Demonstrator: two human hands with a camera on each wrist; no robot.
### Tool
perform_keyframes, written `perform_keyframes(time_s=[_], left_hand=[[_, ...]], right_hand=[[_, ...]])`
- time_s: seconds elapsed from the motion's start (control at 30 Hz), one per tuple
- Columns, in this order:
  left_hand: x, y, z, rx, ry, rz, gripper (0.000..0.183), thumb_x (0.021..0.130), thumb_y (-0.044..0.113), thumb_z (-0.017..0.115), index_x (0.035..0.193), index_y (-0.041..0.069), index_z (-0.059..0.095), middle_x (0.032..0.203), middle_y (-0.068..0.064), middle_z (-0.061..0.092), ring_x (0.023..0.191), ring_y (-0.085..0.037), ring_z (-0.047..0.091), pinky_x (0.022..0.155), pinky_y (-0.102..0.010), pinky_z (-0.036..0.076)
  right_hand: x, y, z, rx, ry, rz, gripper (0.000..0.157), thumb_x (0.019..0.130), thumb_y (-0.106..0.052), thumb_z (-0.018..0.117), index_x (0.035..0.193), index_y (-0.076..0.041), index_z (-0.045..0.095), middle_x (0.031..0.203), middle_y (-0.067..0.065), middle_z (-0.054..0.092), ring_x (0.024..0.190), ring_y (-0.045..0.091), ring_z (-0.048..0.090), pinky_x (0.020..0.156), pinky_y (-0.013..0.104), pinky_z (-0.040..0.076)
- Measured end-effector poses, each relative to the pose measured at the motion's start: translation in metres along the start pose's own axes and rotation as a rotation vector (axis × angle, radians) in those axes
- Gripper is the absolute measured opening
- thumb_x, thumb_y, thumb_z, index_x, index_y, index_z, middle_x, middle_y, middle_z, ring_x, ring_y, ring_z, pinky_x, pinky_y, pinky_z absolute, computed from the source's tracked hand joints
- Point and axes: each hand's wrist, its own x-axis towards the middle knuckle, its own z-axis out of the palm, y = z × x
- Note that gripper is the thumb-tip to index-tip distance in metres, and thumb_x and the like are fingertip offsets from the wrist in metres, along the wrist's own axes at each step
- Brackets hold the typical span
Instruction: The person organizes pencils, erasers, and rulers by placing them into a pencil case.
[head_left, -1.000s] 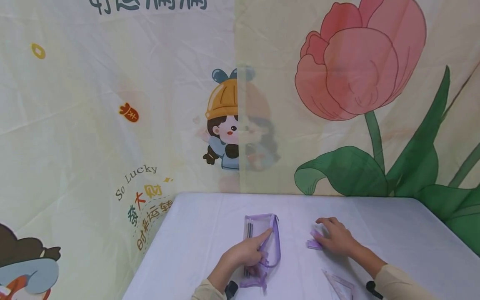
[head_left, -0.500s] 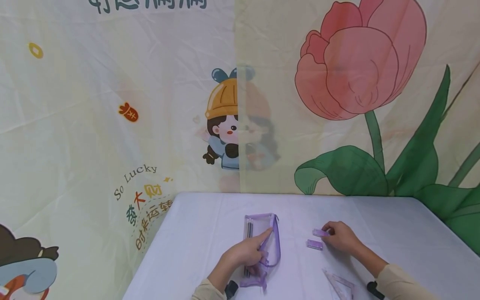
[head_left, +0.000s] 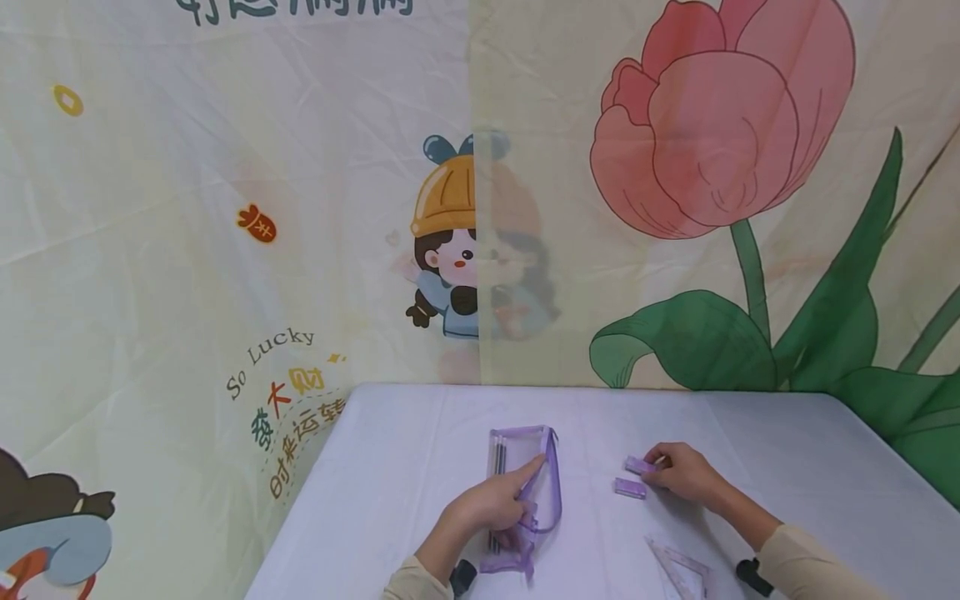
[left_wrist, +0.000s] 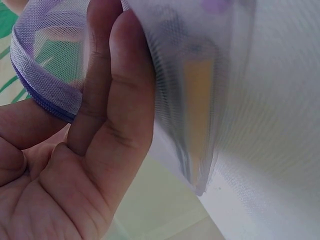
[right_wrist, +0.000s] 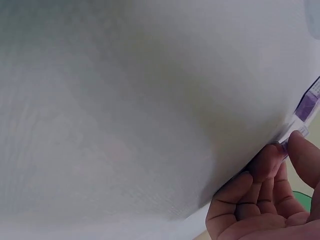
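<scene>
A see-through purple mesh pencil case (head_left: 551,492) lies on the table, with several pencils (head_left: 498,458) along its left side. My left hand (head_left: 483,510) grips it, index finger stretched along the zip edge; in the left wrist view, fingers curl round the zip band (left_wrist: 42,95) beside the mesh. To the right, my right hand (head_left: 684,477) pinches the right end of a small purple-and-white eraser (head_left: 637,465) between thumb and fingertips, close over the table. A second purple eraser (head_left: 628,488) lies just in front of it.
A clear purple set square (head_left: 684,570) lies near the front, right of the pencil case. White cloth covers the table (head_left: 420,442), whose far edge meets a printed curtain (head_left: 337,208). Black wrist devices (head_left: 752,577) show at both sleeves.
My right hand's spread fingers have drawn together to pinch the farther eraser, shifting slightly right and uncovering the nearer one. My left hand and the pencil case stay put.
</scene>
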Motion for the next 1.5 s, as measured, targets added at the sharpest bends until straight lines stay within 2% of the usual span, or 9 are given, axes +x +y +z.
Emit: perform_keyframes(time_s=[0.33,0.53,0.7,0.8,0.93,1.03,1.3,1.5], left_hand=[[0.000,0.000,0.000,0.004,0.003,-0.003,0.074,0.094,0.000,0.057,0.156,0.030,0.030,0.135,-0.035,0.050,0.050,-0.027,0.065,0.044,-0.036,0.059],[-0.001,0.000,0.000,0.003,-0.003,0.009,0.076,0.093,-0.002,0.056,0.157,0.027,0.028,0.126,-0.037,0.053,0.050,-0.028,0.065,0.043,-0.037,0.059],[0.000,0.000,0.000,0.003,-0.002,0.004,0.076,0.093,-0.003,0.056,0.157,0.026,0.028,0.121,-0.038,0.055,0.050,-0.029,0.065,0.043,-0.038,0.059],[0.000,0.000,0.000,0.005,0.001,-0.005,0.076,0.093,-0.002,0.056,0.157,0.027,0.028,0.120,-0.038,0.055,0.050,-0.029,0.065,0.043,-0.038,0.059],[0.001,0.000,0.001,-0.004,0.001,-0.012,0.075,0.094,-0.003,0.055,0.157,0.027,0.028,0.129,-0.040,0.050,0.050,-0.030,0.066,0.044,-0.039,0.059],[0.001,0.000,0.002,-0.009,-0.002,-0.017,0.075,0.094,-0.003,0.055,0.157,0.027,0.028,0.135,-0.041,0.046,0.051,-0.030,0.066,0.044,-0.039,0.059],[0.002,0.000,0.001,-0.009,-0.005,-0.025,0.075,0.094,-0.002,0.056,0.157,0.027,0.028,0.138,-0.038,0.047,0.053,-0.032,0.066,0.045,-0.040,0.060],[0.001,0.002,0.001,0.003,-0.007,-0.021,0.075,0.094,-0.002,0.056,0.157,0.027,0.028,0.137,-0.038,0.047,0.053,-0.032,0.067,0.045,-0.039,0.059]], right_hand=[[-0.005,-0.003,-0.002,0.036,0.000,0.040,0.024,0.084,-0.014,0.075,0.104,-0.003,0.068,0.080,0.004,0.057,0.073,0.017,0.052,0.055,0.025,0.044],[-0.006,-0.008,-0.005,0.032,0.028,0.041,0.027,0.085,-0.012,0.072,0.108,0.001,0.067,0.082,0.006,0.060,0.070,0.018,0.054,0.055,0.027,0.048],[-0.003,-0.011,0.000,0.046,0.053,0.052,0.027,0.087,-0.012,0.072,0.110,0.001,0.066,0.083,0.005,0.060,0.072,0.017,0.054,0.056,0.026,0.049],[-0.003,-0.018,0.005,0.068,0.048,0.030,0.028,0.086,-0.014,0.072,0.109,0.000,0.066,0.082,0.005,0.061,0.071,0.017,0.054,0.054,0.026,0.049],[-0.004,-0.029,0.009,0.083,0.042,0.001,0.028,0.084,-0.014,0.074,0.107,-0.001,0.067,0.080,0.005,0.061,0.071,0.017,0.053,0.054,0.027,0.047],[-0.005,-0.034,0.011,0.080,0.040,0.011,0.027,0.085,-0.015,0.075,0.107,-0.003,0.067,0.080,0.004,0.060,0.072,0.017,0.053,0.055,0.026,0.047],[-0.002,-0.038,0.020,0.109,0.045,0.006,0.025,0.085,-0.015,0.075,0.107,-0.004,0.068,0.080,0.004,0.060,0.071,0.017,0.053,0.053,0.026,0.047],[-0.005,-0.051,0.031,0.125,0.029,0.001,0.020,0.086,-0.011,0.074,0.105,-0.006,0.069,0.077,0.003,0.059,0.067,0.015,0.053,0.051,0.025,0.049]])
